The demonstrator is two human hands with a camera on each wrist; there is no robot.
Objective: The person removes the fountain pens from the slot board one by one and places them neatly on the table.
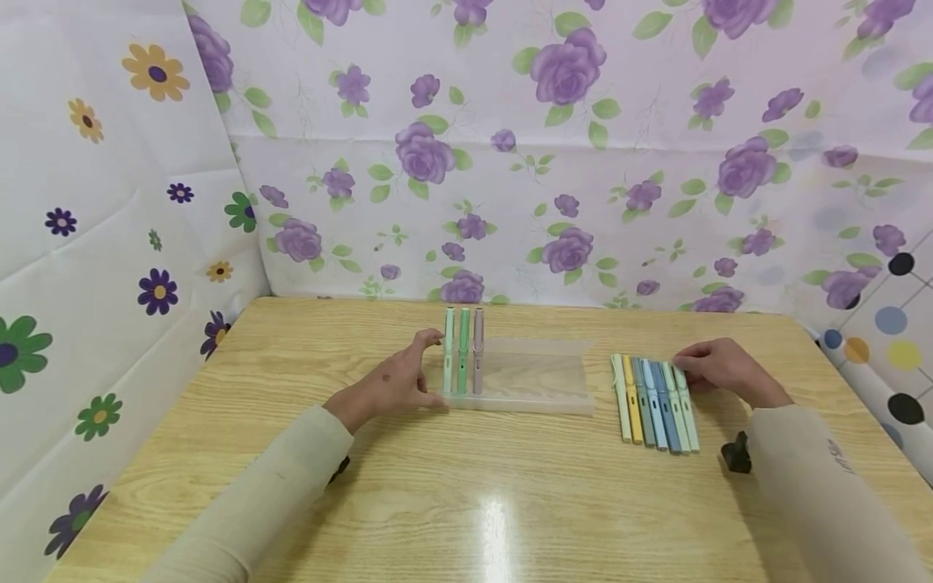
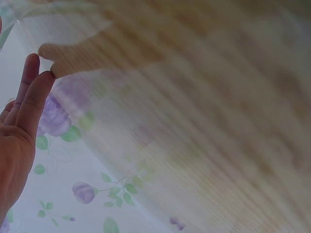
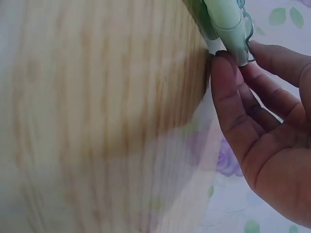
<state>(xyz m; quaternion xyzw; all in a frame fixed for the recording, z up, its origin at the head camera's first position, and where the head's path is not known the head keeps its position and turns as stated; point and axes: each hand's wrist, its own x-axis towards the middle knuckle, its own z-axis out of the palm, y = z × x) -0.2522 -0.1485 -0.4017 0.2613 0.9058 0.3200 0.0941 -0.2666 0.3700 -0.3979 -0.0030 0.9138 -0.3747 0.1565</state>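
A clear plastic tray (image 1: pixel 535 374) lies on the table with its left end between the thumb and forefinger of my left hand (image 1: pixel 394 380). Upright side by side at that end are a mint pen (image 1: pixel 448 356), a green pen (image 1: pixel 463 356) and a mauve pen (image 1: pixel 478 356). To the right of the tray, several capped pens lie in a row, among them a yellow pen (image 1: pixel 632 401) and a blue pen (image 1: pixel 668 413). At the row's right end, my right hand (image 1: pixel 725 372) pinches the clip end of a pale green pen (image 3: pixel 228 26).
The wooden table (image 1: pixel 437 494) ends at a flowered cloth wall (image 1: pixel 510 186) behind and another cloth (image 1: pixel 109 267) on the left. A dotted cloth (image 1: pixel 885 340) borders the right side. A small black object (image 1: pixel 738 453) sits by the right sleeve.
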